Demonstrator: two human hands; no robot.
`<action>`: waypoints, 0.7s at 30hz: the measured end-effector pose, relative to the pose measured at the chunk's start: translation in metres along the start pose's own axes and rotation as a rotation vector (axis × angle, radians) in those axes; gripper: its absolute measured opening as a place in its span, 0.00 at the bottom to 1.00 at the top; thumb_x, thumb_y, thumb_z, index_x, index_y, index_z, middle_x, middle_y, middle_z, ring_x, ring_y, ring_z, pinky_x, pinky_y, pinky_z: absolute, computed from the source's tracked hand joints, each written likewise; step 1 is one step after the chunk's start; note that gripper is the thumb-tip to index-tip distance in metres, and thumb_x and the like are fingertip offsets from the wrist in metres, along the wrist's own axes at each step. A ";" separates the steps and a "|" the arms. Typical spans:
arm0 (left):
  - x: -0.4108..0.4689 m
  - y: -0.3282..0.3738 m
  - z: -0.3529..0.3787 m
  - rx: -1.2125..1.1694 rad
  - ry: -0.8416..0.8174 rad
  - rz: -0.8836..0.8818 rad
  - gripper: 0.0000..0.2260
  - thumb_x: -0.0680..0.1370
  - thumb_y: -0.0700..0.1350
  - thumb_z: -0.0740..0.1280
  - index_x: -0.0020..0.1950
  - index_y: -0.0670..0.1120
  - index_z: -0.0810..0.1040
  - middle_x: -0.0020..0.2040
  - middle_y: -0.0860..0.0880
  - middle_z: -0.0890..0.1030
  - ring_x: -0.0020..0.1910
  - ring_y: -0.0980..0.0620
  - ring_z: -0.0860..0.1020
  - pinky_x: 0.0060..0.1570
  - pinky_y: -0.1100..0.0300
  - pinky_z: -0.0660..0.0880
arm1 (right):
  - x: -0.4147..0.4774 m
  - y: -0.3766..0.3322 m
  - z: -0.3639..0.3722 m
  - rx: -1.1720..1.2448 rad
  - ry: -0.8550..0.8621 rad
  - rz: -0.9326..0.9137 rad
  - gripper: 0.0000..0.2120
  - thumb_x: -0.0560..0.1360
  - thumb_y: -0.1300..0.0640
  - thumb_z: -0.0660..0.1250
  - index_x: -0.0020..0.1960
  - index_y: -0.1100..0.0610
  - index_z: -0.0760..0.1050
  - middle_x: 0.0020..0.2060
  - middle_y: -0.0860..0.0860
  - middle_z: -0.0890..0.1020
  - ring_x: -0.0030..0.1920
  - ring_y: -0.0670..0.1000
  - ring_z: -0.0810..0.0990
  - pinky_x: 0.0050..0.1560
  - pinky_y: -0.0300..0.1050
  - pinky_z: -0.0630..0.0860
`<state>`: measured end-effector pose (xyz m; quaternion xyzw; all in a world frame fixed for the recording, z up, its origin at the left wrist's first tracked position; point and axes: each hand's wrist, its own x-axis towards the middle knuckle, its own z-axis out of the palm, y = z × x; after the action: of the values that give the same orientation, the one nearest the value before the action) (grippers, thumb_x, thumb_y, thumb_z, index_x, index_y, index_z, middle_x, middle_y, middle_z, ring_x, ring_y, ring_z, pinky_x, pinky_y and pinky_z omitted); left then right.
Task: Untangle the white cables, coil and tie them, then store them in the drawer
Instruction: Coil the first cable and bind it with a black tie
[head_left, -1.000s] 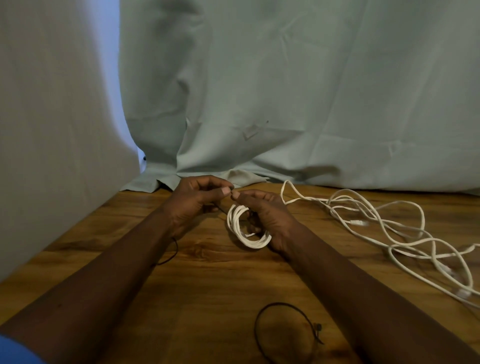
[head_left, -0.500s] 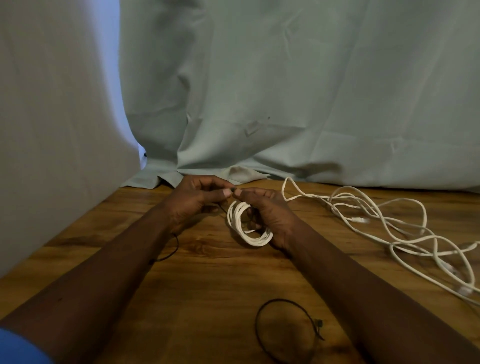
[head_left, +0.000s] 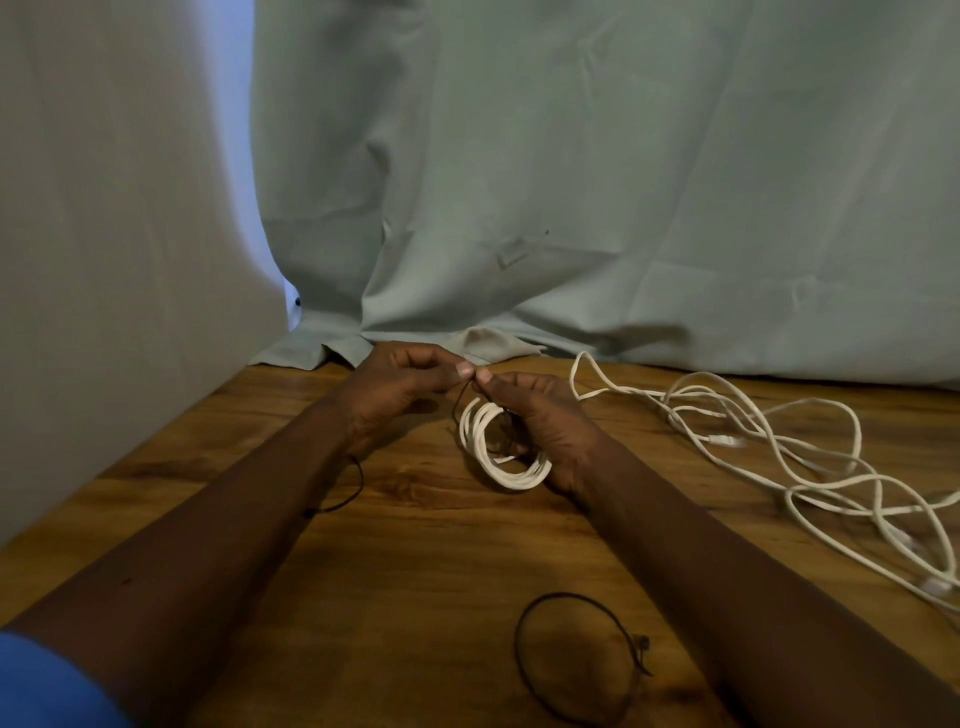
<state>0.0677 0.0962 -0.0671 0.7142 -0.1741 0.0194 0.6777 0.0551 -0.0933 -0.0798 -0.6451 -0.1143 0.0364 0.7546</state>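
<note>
Pinching a black tie (head_left: 459, 401), left hand (head_left: 395, 387) meets right hand (head_left: 545, 415) tip to tip above the white coil (head_left: 511, 475); right grips that coil upright over the desk (head_left: 415, 545) (loose cables (head_left: 779, 441) lie rightward).

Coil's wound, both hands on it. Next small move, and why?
Probably draw the black tie snug round the white coil: the left hand pinches it at the coil's top, the right hand holds the coil, and the tie bows loosely.

Wooden table (head_left: 441, 561), pale drape (head_left: 571, 182) (perhaps curtain)
</note>
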 end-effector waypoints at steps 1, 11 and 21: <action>0.001 0.000 0.001 0.017 0.017 0.012 0.12 0.73 0.47 0.76 0.53 0.41 0.87 0.53 0.39 0.86 0.53 0.44 0.82 0.56 0.49 0.76 | 0.001 0.001 0.000 -0.006 0.006 0.000 0.10 0.74 0.52 0.76 0.45 0.59 0.86 0.38 0.60 0.84 0.35 0.56 0.77 0.34 0.44 0.70; 0.005 -0.002 0.003 -0.001 0.095 -0.016 0.02 0.76 0.36 0.74 0.47 0.40 0.86 0.40 0.43 0.86 0.39 0.53 0.84 0.39 0.63 0.80 | -0.004 0.001 0.010 -0.088 0.133 -0.096 0.10 0.72 0.54 0.79 0.46 0.59 0.84 0.41 0.60 0.86 0.38 0.55 0.82 0.40 0.47 0.80; 0.004 -0.001 0.006 0.098 0.096 0.018 0.03 0.80 0.39 0.71 0.47 0.43 0.84 0.38 0.47 0.86 0.39 0.55 0.84 0.40 0.61 0.79 | -0.004 0.003 0.011 -0.183 0.130 -0.157 0.10 0.76 0.54 0.75 0.47 0.62 0.85 0.36 0.57 0.85 0.34 0.51 0.80 0.37 0.43 0.77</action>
<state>0.0702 0.0895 -0.0671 0.7430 -0.1467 0.0685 0.6494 0.0489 -0.0835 -0.0817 -0.7014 -0.1184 -0.0752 0.6988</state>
